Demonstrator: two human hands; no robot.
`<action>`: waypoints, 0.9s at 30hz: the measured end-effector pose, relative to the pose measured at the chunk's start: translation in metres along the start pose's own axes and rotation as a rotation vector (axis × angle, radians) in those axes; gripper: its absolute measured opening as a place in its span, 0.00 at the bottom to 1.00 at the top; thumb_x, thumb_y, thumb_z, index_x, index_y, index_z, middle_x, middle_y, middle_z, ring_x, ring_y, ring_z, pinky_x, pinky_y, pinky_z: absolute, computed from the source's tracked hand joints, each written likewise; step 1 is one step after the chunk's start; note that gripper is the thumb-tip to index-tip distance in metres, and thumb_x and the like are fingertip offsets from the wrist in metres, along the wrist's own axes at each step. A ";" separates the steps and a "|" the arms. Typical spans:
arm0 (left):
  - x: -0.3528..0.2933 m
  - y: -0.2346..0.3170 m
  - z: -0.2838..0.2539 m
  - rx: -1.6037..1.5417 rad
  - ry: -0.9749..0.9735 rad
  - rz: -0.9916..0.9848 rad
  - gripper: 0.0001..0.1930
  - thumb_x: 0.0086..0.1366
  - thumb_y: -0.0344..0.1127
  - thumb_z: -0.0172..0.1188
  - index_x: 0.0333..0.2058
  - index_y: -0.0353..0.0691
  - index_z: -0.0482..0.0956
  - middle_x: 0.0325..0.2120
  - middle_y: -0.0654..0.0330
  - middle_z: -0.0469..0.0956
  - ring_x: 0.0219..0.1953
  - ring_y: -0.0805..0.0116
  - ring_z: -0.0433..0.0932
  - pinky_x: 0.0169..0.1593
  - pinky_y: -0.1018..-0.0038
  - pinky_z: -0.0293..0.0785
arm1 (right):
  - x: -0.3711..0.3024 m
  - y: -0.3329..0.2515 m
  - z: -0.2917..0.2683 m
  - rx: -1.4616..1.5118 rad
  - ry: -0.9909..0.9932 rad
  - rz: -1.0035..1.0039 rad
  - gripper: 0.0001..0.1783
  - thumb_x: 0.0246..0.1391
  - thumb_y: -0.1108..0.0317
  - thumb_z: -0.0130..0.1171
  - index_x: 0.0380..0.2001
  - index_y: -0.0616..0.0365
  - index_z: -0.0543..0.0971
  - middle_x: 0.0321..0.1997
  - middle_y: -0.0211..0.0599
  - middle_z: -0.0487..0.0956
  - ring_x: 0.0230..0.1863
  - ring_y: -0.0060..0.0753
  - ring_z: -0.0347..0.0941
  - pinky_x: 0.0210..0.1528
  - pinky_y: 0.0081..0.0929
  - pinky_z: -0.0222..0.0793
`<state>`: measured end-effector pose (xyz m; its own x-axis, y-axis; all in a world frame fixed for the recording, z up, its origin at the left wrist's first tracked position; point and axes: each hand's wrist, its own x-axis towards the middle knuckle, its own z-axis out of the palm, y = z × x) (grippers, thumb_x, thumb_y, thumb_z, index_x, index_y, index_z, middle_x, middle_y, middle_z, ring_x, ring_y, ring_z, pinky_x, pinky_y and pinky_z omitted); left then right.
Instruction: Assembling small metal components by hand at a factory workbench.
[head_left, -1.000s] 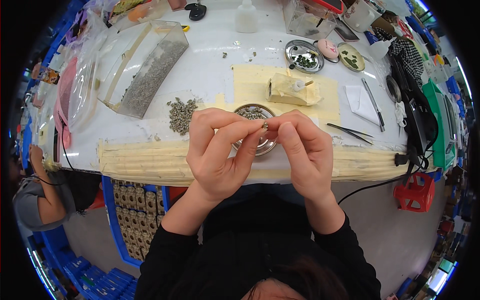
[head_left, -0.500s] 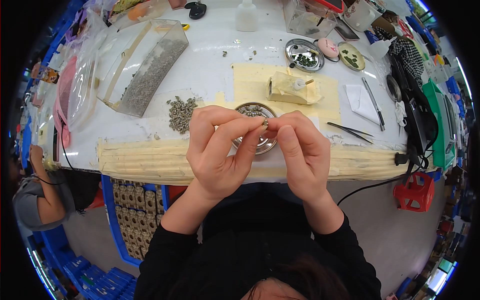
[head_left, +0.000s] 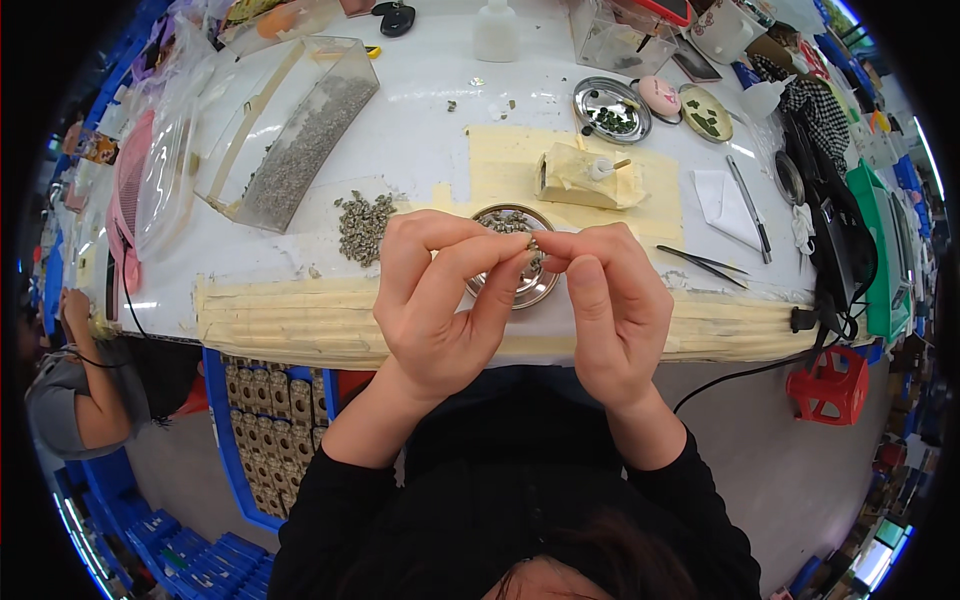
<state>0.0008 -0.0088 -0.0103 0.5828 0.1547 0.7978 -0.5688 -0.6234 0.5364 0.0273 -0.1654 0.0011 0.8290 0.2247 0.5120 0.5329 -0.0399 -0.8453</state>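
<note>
Above a round metal dish (head_left: 548, 291), my two hands meet at the fingertips. My left hand (head_left: 432, 300) pinches a small metal part (head_left: 531, 243) between thumb and forefinger. The forefinger of my right hand (head_left: 622, 310) reaches to that same part, with its other fingers curled in and its thumb bent beside them. Whether the right fingers hold anything of their own is hidden. Small metal parts (head_left: 507, 220) lie in the dish under my fingers. Left of my left hand, a loose heap of similar metal parts (head_left: 364, 228) rests on the white tabletop.
A clear bin (head_left: 310, 140) of small parts tilts at the back left. A tape-wrapped block (head_left: 590, 178) stands behind the dish; tweezers (head_left: 702, 264) and a pen (head_left: 748, 205) lie right. A blue crate (head_left: 232, 450) sits below the edge. Another person's arm (head_left: 95, 390) shows far left.
My right hand has shifted slightly to the right, and its thumb has drawn back from the fingertips. My left hand keeps its pinch in nearly the same place.
</note>
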 end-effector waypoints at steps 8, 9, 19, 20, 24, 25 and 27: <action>0.001 0.000 -0.001 0.016 -0.006 0.018 0.11 0.52 0.22 0.71 0.36 0.38 0.85 0.31 0.62 0.77 0.33 0.65 0.73 0.37 0.71 0.69 | 0.001 -0.005 0.002 0.114 -0.021 0.124 0.11 0.63 0.69 0.59 0.44 0.64 0.82 0.33 0.36 0.81 0.33 0.26 0.71 0.39 0.23 0.67; 0.001 0.000 -0.001 0.022 -0.008 0.031 0.11 0.52 0.22 0.71 0.36 0.38 0.85 0.31 0.62 0.77 0.33 0.65 0.73 0.37 0.71 0.69 | 0.001 -0.006 0.003 0.224 -0.037 0.217 0.11 0.63 0.69 0.59 0.44 0.64 0.82 0.34 0.36 0.81 0.33 0.25 0.71 0.39 0.23 0.68; 0.001 0.002 0.000 0.035 -0.008 0.006 0.12 0.52 0.22 0.71 0.36 0.38 0.84 0.31 0.61 0.77 0.33 0.64 0.74 0.37 0.71 0.68 | 0.002 -0.008 -0.001 -0.098 -0.015 -0.078 0.11 0.54 0.75 0.65 0.42 0.60 0.85 0.30 0.34 0.79 0.30 0.27 0.70 0.35 0.24 0.66; 0.001 0.001 0.000 0.034 -0.005 0.009 0.12 0.52 0.22 0.71 0.36 0.37 0.84 0.31 0.61 0.76 0.33 0.64 0.74 0.37 0.71 0.68 | 0.003 -0.010 -0.001 -0.235 -0.020 -0.211 0.12 0.52 0.76 0.66 0.42 0.60 0.85 0.29 0.34 0.79 0.30 0.29 0.70 0.35 0.24 0.65; 0.002 0.000 -0.001 0.019 0.004 0.011 0.12 0.51 0.22 0.71 0.36 0.37 0.84 0.31 0.61 0.76 0.32 0.64 0.73 0.36 0.71 0.68 | 0.001 -0.006 0.003 -0.324 0.017 -0.264 0.15 0.48 0.77 0.66 0.43 0.59 0.85 0.29 0.34 0.79 0.30 0.32 0.70 0.34 0.26 0.65; 0.001 0.000 -0.001 0.014 0.007 0.008 0.12 0.51 0.22 0.71 0.36 0.37 0.84 0.31 0.61 0.76 0.32 0.64 0.73 0.36 0.71 0.68 | 0.001 -0.005 0.004 -0.315 0.023 -0.238 0.15 0.49 0.77 0.66 0.43 0.59 0.85 0.29 0.34 0.79 0.30 0.32 0.70 0.34 0.25 0.65; 0.001 -0.001 0.000 0.015 0.010 0.017 0.12 0.51 0.22 0.71 0.36 0.37 0.84 0.31 0.61 0.76 0.32 0.65 0.73 0.36 0.71 0.68 | -0.001 -0.004 0.004 -0.211 0.014 -0.130 0.13 0.51 0.76 0.65 0.43 0.60 0.85 0.30 0.34 0.79 0.30 0.30 0.70 0.35 0.25 0.66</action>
<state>0.0016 -0.0080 -0.0105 0.5672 0.1510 0.8096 -0.5700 -0.6376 0.5182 0.0240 -0.1612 0.0035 0.7528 0.2273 0.6177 0.6574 -0.2143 -0.7224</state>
